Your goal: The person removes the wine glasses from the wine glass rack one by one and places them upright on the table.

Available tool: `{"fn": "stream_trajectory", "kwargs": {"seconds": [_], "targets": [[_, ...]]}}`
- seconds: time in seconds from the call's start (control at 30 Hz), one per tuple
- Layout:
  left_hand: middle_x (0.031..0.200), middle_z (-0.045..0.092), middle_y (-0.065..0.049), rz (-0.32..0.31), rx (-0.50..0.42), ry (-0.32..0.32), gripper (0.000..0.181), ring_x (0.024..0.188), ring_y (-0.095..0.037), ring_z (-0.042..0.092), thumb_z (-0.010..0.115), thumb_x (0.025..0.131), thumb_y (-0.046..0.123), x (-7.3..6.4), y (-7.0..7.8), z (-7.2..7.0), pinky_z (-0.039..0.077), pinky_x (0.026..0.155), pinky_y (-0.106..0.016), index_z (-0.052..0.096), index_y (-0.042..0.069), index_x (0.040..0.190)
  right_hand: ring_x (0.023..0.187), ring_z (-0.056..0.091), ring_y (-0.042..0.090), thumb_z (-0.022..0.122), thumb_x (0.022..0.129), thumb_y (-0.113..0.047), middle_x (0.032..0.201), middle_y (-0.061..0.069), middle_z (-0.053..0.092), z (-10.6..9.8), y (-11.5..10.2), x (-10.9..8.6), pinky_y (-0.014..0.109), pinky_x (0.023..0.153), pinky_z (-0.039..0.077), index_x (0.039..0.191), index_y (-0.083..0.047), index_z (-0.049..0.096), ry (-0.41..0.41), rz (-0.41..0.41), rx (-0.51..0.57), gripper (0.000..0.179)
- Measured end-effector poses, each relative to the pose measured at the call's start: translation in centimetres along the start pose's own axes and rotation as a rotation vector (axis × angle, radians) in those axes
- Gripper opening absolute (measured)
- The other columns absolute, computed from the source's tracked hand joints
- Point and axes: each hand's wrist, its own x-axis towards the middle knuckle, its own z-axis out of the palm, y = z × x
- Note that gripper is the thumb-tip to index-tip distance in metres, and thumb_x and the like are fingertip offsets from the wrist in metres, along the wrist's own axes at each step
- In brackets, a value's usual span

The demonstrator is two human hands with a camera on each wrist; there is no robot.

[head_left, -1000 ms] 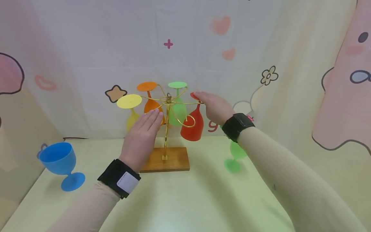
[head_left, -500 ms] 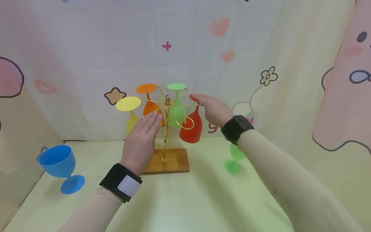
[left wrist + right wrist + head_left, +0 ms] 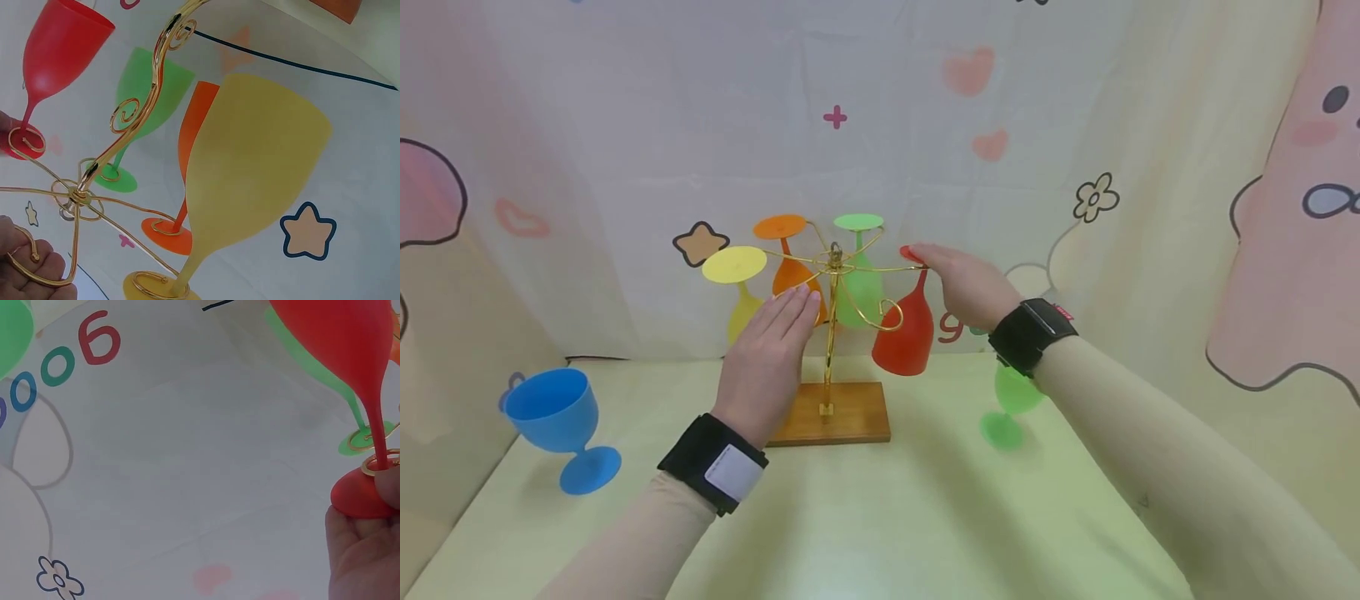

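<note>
One red goblet (image 3: 904, 333) is hanging tilted, bowl down, stem sitting inside wire curl (image 3: 365, 465) of golden rack (image 3: 831, 333); right hand (image 3: 972, 286) is pinching goblet foot (image 3: 359, 495). Left hand (image 3: 760, 371) is gripping vacant front hook (image 3: 75, 250), apparently steadying. Foot is probably needing level seating before gradual release.

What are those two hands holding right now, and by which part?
The right hand holds the upside-down red goblet by its foot. The left hand holds the gold rack by the curled end of one wire arm.
</note>
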Motion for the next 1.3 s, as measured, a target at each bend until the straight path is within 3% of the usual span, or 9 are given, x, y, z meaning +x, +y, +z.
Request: {"fn": "stream_trajectory", "kwargs": {"seconds": [0.13,0.33,0.47,0.73,0.97,1.3], "targets": [[0.136,0.056,-0.016,-0.002,-0.009,0.000,0.049,0.129,-0.026,0.043,0.061,0.086,-0.006,0.0,-0.1,0.0,0.040,0.109,-0.043,0.053,0.000,0.134,0.132,0.038,0.024,0.041,0.082,0.018,0.145,0.009,0.047,-0.7,-0.5,-0.4,0.039,0.088,0.055,0.144,-0.013,0.043,0.006,-0.054,-0.047,0.069],[0.136,0.056,-0.016,-0.007,-0.001,-0.014,0.051,0.129,-0.026,0.043,0.063,0.086,-0.005,0.0,-0.1,0.0,0.040,0.108,-0.043,0.052,0.001,0.135,0.133,0.037,0.024,0.041,0.084,0.014,0.143,0.010,0.049,-1.6,-2.2,0.5,0.044,0.103,0.046,0.143,-0.013,0.046,-0.004,-0.127,-0.117,0.065],[0.136,0.056,-0.016,-0.004,0.010,-0.017,0.051,0.129,-0.026,0.043,0.064,0.085,-0.005,0.2,-0.2,-0.1,0.040,0.108,-0.043,0.053,0.001,0.135,0.132,0.038,0.024,0.044,0.087,0.012,0.144,0.012,0.049,-1.9,-3.1,2.1,0.044,0.106,0.043,0.144,-0.014,0.045,-0.008,-0.133,-0.141,0.063],[0.136,0.057,-0.016,0.001,0.021,-0.022,0.050,0.128,-0.026,0.044,0.063,0.086,-0.005,0.2,-0.1,-0.3,0.040,0.108,-0.043,0.053,0.001,0.134,0.130,0.041,0.025,0.048,0.087,0.011,0.141,0.013,0.051,-2.1,-3.0,4.3,0.045,0.107,0.042,0.143,-0.011,0.045,0.021,-0.065,-0.093,0.060],[0.135,0.057,-0.015,0.003,0.030,-0.026,0.048,0.128,-0.025,0.044,0.061,0.087,-0.005,0.2,0.0,0.0,0.040,0.109,-0.042,0.053,0.001,0.134,0.132,0.039,0.024,0.047,0.089,0.010,0.145,0.011,0.047,-1.8,-1.8,4.5,0.044,0.107,0.042,0.145,-0.013,0.042,0.078,-0.002,-0.042,0.060],[0.135,0.058,-0.016,0.010,0.033,-0.004,0.047,0.128,-0.026,0.044,0.058,0.088,-0.007,0.1,-0.2,0.0,0.040,0.108,-0.042,0.054,0.000,0.134,0.132,0.039,0.025,0.049,0.089,0.008,0.144,0.012,0.048,-1.5,-0.3,4.3,0.045,0.109,0.039,0.143,-0.011,0.044,0.126,0.030,-0.072,0.058]]}}
